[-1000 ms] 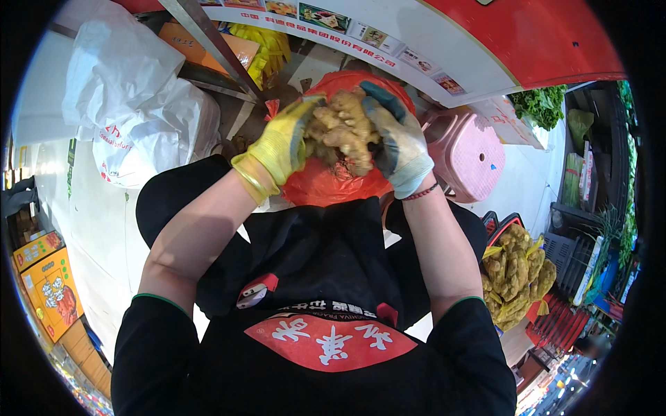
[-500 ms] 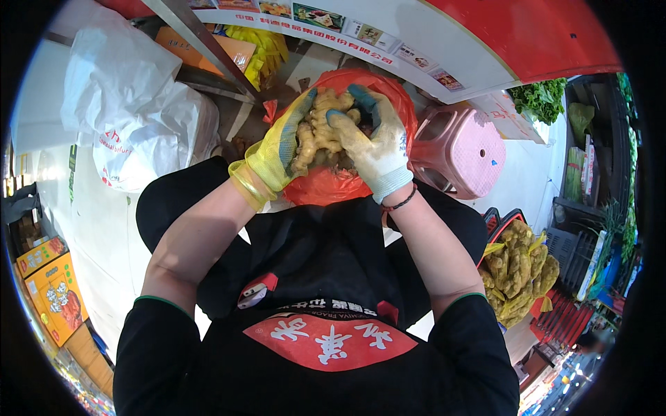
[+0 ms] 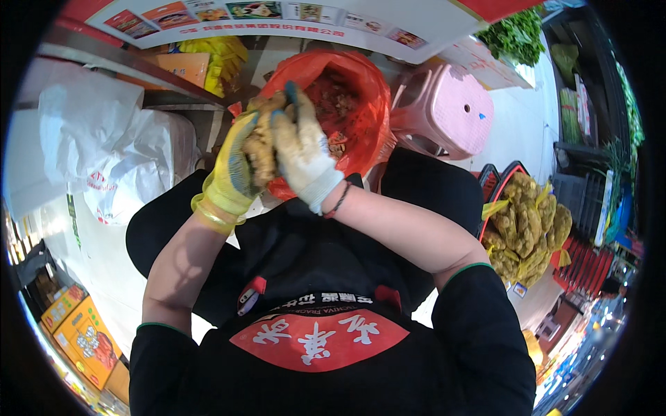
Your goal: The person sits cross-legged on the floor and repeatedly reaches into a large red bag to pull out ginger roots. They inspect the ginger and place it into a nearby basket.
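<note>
A knobbly piece of ginger root (image 3: pixel 261 147) is gripped between my two gloved hands. My left hand (image 3: pixel 234 166), in a yellow and blue work glove, is closed round its left side. On its right side presses my right hand (image 3: pixel 300 149), in a dirty white glove with blue fingertips; its fingers are curled over the ginger. Just right of the hands, a red plastic bag (image 3: pixel 374 90) stands with its mouth spread. Dark loose scraps lie inside that bag. Part of the ginger is hidden behind the fingers.
A pink plastic stool (image 3: pixel 454 111) stands right of the red bag. White plastic bags (image 3: pixel 132 152) sit at the left. A basket at the right holds yellow mesh bags of ginger (image 3: pixel 524 225). Leafy greens (image 3: pixel 513 38) and a printed white panel (image 3: pixel 277 21) are beyond.
Both hands have moved left with the ginger, from above the red bag to its left side. The bag's inside now shows. The whole view has shifted and turned slightly.
</note>
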`<state>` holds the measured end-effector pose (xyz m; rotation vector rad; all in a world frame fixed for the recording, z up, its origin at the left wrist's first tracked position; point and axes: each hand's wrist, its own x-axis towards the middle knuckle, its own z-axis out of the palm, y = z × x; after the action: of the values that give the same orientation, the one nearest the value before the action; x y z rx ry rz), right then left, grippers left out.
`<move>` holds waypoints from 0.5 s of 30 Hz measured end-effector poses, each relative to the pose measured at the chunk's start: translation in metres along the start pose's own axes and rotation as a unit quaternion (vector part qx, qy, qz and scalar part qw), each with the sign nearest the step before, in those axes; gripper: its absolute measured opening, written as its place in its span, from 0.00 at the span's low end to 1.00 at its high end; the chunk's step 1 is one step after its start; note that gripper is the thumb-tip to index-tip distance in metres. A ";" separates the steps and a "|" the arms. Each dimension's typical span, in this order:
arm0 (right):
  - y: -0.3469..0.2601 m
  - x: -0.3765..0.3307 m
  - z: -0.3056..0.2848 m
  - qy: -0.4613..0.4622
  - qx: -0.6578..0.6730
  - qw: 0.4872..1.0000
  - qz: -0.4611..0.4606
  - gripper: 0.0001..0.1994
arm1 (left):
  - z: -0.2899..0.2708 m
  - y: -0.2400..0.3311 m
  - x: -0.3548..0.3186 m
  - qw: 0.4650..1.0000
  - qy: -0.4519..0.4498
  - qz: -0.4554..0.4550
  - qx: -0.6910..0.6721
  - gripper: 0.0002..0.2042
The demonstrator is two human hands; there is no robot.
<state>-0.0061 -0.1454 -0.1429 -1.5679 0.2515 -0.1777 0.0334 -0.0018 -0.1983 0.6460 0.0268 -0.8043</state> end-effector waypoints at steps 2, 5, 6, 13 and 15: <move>0.014 -0.001 0.008 -0.016 -0.049 0.998 -0.039 0.32 | -0.008 0.000 -0.001 0.998 -0.038 -0.001 -0.048 0.25; 0.001 0.008 0.001 -0.037 -0.202 0.975 -0.083 0.34 | 0.049 0.006 -0.003 0.995 0.094 0.042 0.001 0.22; 0.003 0.012 0.001 -0.037 -0.229 0.968 -0.093 0.35 | 0.044 0.004 0.000 0.994 0.057 0.070 0.066 0.22; 0.074 0.053 -0.013 -0.063 0.030 0.995 0.067 0.25 | 0.034 0.014 0.006 0.992 0.081 0.009 -0.092 0.20; 0.109 0.060 -0.036 -0.084 -0.037 0.990 0.104 0.23 | 0.036 0.026 0.005 0.965 0.098 0.108 0.220 0.18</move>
<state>0.0369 -0.1961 -0.2542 -1.6085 0.2905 0.1269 0.0471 -0.0113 -0.1565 1.1276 -0.0432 -0.5334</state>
